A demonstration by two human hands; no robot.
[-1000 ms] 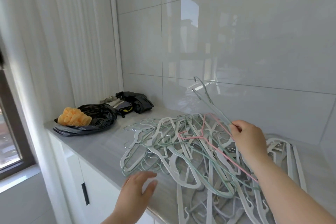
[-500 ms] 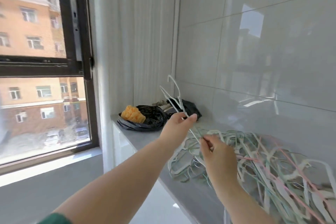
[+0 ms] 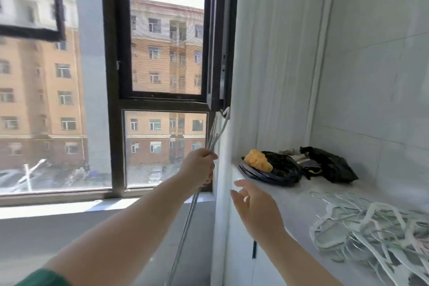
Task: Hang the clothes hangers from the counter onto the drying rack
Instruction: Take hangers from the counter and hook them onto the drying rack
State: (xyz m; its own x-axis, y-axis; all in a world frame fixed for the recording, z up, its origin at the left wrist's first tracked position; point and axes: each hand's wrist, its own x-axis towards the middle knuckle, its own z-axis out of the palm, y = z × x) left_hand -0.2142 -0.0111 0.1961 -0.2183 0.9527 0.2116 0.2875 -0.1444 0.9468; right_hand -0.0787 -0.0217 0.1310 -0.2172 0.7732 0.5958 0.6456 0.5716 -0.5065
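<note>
**Hanger leaves the counter, right hand lets go**

Half a second ago both hands were on the hanger above the pile; now the right hand (image 3: 255, 206) has released it and the left hand (image 3: 199, 167) has carried it out past the end of the counter (image 3: 290, 197), in front of the window (image 3: 113, 100). The view has swung left with it, so the window fills most of the frame.

The left hand's fingers are curled round the pale hanger (image 3: 211, 140), gripping it where its thin arms meet. Its hook points up, against the lower corner of the dark window frame and the edge of the white curtain (image 3: 274, 53). One long thin side runs down below the fist along the forearm. Whether the fist holds one hanger or more cannot be told.

The right hand holds nothing. Its fingers are spread and relaxed, and it hovers just off the counter's front edge, apart from the hanger.

The pile of hangers (image 3: 371, 227), white and pale green, lies tangled on the counter at the right. Farther back on the counter sits a black bag (image 3: 278, 172) with an orange bundle (image 3: 257, 160) on it, and beside it a second black bag (image 3: 329, 165) near the tiled wall.
</note>
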